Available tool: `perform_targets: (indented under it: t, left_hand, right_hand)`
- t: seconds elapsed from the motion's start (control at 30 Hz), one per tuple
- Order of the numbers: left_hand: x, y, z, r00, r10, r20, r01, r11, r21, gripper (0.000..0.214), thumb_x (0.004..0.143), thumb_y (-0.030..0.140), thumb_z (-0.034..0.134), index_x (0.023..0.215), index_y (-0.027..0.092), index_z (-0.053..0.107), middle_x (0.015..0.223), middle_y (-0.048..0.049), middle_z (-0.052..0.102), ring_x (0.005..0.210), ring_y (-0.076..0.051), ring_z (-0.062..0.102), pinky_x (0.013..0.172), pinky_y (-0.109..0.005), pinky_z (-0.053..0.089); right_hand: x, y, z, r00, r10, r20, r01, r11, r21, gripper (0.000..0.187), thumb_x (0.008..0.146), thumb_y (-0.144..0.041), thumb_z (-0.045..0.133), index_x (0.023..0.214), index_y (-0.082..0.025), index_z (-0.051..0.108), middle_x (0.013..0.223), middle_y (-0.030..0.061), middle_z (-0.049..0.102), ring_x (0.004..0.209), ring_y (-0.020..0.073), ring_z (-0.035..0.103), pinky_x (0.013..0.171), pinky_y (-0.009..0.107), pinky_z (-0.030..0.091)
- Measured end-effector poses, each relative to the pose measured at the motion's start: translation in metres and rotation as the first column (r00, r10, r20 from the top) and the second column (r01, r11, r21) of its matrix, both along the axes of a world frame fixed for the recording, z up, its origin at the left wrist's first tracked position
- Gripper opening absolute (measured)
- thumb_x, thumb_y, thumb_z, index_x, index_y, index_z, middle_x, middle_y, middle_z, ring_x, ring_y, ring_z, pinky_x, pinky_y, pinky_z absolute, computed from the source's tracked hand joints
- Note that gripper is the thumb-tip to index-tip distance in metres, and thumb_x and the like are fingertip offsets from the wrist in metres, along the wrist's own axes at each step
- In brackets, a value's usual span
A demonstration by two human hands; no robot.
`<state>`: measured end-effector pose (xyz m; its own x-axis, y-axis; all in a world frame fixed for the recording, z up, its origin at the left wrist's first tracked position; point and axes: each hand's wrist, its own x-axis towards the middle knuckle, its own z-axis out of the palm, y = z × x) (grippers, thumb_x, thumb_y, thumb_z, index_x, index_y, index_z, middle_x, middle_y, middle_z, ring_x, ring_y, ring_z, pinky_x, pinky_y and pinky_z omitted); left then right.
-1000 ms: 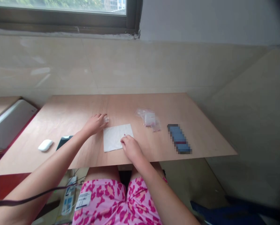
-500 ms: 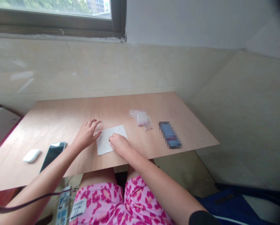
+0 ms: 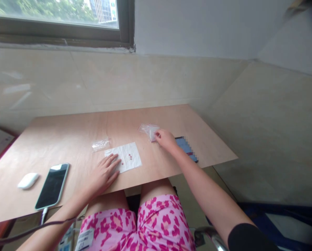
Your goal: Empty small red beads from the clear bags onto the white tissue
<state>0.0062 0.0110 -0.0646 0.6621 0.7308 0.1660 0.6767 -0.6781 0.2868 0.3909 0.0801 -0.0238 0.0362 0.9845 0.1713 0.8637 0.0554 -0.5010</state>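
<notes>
My left hand (image 3: 106, 172) lies flat with its fingers spread over the left edge of a white sheet of thin paper (image 3: 136, 161). Several tiny red bits (image 3: 130, 157) rest on that sheet; the hand may cover more. To the right, my right hand (image 3: 165, 138) pinches the edge of a small clear plastic bag (image 3: 153, 133). It belongs to a loose pile of such bags, one holding something whitish. Beyond my left fingers, another clear plastic bag (image 3: 100, 144) lies flat by the sheet's upper left corner.
A phone (image 3: 53, 186) with a white cable and a white earbud case (image 3: 28, 181) lie on the left of the wooden table (image 3: 74, 134). Another phone (image 3: 184, 148), partly blurred, lies beneath my right forearm. A tiled wall (image 3: 114, 80) stands behind the table.
My right hand has left the white sheet and moved right to the plastic bags. My left hand has come down flat on the sheet. Red bits and the left bag now show clearly.
</notes>
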Motion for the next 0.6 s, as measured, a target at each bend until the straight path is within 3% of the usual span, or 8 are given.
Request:
perform_targets:
  t: [0.1,0.23,0.33,0.5,0.6]
  left_hand:
    - [0.001,-0.001,0.002,1.0,-0.022,-0.018,0.021,1.0,-0.016,0.049,0.103,0.04,0.05,0.15,0.028,0.052,0.162,-0.0103,0.043,0.15,-0.034,0.038,0.122,-0.059,0.036]
    - [0.005,-0.001,0.006,0.999,-0.05,-0.021,0.049,0.998,-0.028,0.048,0.103,0.039,0.049,0.149,0.028,0.053,0.162,-0.0093,0.043,0.151,-0.034,0.037,0.123,-0.059,0.034]
    - [0.007,0.0,0.009,0.998,-0.054,-0.027,0.054,0.998,-0.026,0.048,0.103,0.038,0.05,0.149,0.027,0.053,0.162,-0.0103,0.043,0.151,-0.035,0.036,0.124,-0.059,0.033]
    - [0.009,0.0,0.025,0.999,0.04,0.024,-0.04,0.999,-0.003,0.045,0.102,0.041,0.054,0.144,0.025,0.056,0.154,-0.014,0.049,0.142,-0.035,0.046,0.117,-0.058,0.041]
    - [0.011,-0.003,0.039,0.989,0.111,0.094,-0.112,0.994,0.009,0.037,0.103,0.039,0.053,0.135,0.022,0.061,0.147,-0.0143,0.054,0.135,-0.033,0.052,0.112,-0.054,0.047]
  right_hand:
    - [0.031,0.015,-0.001,0.998,-0.068,0.0,0.068,0.998,0.0,0.03,0.085,-0.013,0.065,0.113,-0.016,0.076,0.113,0.0124,0.074,0.096,0.0229,0.067,0.087,0.031,0.049]
    - [0.04,0.027,-0.002,1.0,-0.027,0.002,0.027,0.999,-0.04,0.04,0.08,-0.011,0.068,0.12,-0.016,0.074,0.12,0.0126,0.074,0.098,0.0216,0.068,0.087,0.029,0.049]
    - [0.037,0.031,0.0,1.0,0.012,0.013,-0.011,0.996,-0.083,0.036,0.078,-0.009,0.07,0.112,-0.016,0.077,0.114,0.0122,0.076,0.097,0.0226,0.069,0.087,0.029,0.048]
    - [0.041,0.03,0.014,0.998,0.061,0.01,-0.058,0.985,-0.162,0.012,0.077,-0.01,0.07,0.082,-0.014,0.079,0.089,0.0111,0.079,0.084,0.0235,0.069,0.079,0.029,0.046]
    - [0.049,0.021,0.03,0.996,0.083,-0.042,-0.089,0.98,-0.179,0.011,0.082,-0.017,0.068,0.082,-0.015,0.079,0.088,0.0093,0.079,0.082,0.0222,0.069,0.074,0.028,0.046]
